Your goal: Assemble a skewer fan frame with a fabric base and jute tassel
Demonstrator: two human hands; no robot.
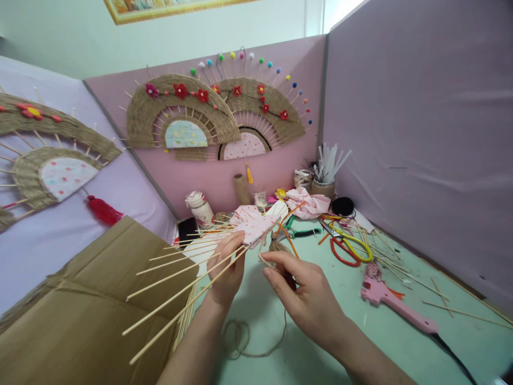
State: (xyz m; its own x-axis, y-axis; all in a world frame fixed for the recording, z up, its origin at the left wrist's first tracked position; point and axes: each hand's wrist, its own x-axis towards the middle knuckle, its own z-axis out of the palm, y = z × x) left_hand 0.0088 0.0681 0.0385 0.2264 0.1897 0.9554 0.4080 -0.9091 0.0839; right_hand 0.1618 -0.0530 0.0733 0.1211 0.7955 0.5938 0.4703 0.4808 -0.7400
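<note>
My left hand [230, 267] is closed round the lower edge of a fan frame [256, 227], a pink dotted fabric piece with thin wooden sticks [172, 286] spreading out to the left. Between thumb and forefinger, my right hand [302, 291] pinches a strand of jute twine [262, 258] close to the fabric's right corner. A loop of the same twine [256, 354] hangs down and lies on the table below. Just behind my right fingertips is a brownish bundle [277, 245], partly hidden, which may be more twine.
Green-handled pliers [302, 233], scissors with red and yellow handles [348, 248] and a pink glue gun [395, 302] lie on the right. Cardboard [100, 305] covers the left. Behind stand a white bottle [199, 208] and a jar of white sticks [324, 187]. Finished fans [180, 107] hang on the partition.
</note>
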